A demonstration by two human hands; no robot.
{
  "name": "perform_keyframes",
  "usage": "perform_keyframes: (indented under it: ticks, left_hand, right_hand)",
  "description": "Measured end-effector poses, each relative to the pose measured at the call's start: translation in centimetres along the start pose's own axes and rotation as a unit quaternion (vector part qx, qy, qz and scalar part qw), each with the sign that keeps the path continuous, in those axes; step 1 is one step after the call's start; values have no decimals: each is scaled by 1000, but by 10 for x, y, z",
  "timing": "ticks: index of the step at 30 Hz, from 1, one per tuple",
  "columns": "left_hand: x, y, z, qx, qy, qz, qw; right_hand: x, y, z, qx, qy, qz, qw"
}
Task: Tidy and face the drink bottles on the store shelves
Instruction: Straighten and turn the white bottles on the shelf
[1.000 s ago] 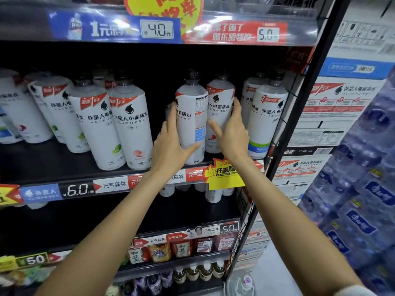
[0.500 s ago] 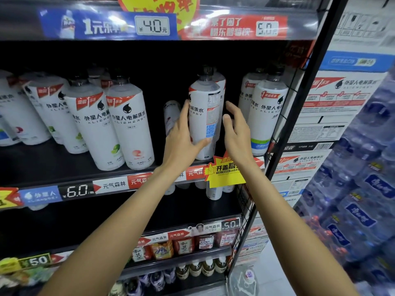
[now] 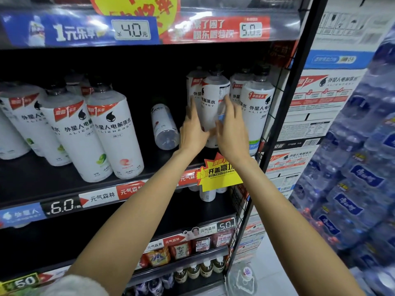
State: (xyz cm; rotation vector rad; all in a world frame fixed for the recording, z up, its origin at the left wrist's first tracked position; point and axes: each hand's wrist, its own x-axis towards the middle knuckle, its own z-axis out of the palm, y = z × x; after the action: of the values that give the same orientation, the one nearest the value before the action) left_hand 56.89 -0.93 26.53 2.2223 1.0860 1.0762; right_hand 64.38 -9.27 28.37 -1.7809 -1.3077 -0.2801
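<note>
On the middle shelf [image 3: 32, 184] stand tall white electrolyte drink bottles with black caps. My left hand [image 3: 192, 131] and my right hand [image 3: 230, 129] hold one white bottle [image 3: 210, 99] between them, upright, left fingers on its left side and right fingers on its right, thumbs on its front. Its label shows part of the brand text with the nutrition panel turned to the right. Close behind and to the right stand more bottles [image 3: 257, 112]. A smaller bottle [image 3: 164, 127] lies tipped over just left of my left hand.
Two front bottles [image 3: 115, 133] and more behind stand at the left. A yellow promo tag [image 3: 220, 176] hangs on the price strip. A black wire side panel [image 3: 275, 116] closes the shelf's right end. Cartons [image 3: 316, 107] and wrapped water packs [image 3: 363, 178] are stacked beyond.
The held bottle has moved right and back, up against the right-hand group. My right hand, apart from it before, now touches its right side. More of the label's front faces me.
</note>
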Motion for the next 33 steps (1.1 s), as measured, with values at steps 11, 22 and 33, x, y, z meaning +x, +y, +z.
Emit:
perform_keyframes:
  ticks: [11, 22, 33]
  left_hand:
    - [-57, 14, -52, -39, 9, 12, 999]
    - [-228, -53, -55, 84, 40, 38, 995]
    - [-217, -172, 65, 2, -25, -40, 999]
  right_hand:
    - [-44, 7, -28, 0, -17, -113, 993]
    - [-184, 36, -19, -17, -160, -153, 975]
    - [-206, 134, 112, -4, -133, -5, 991]
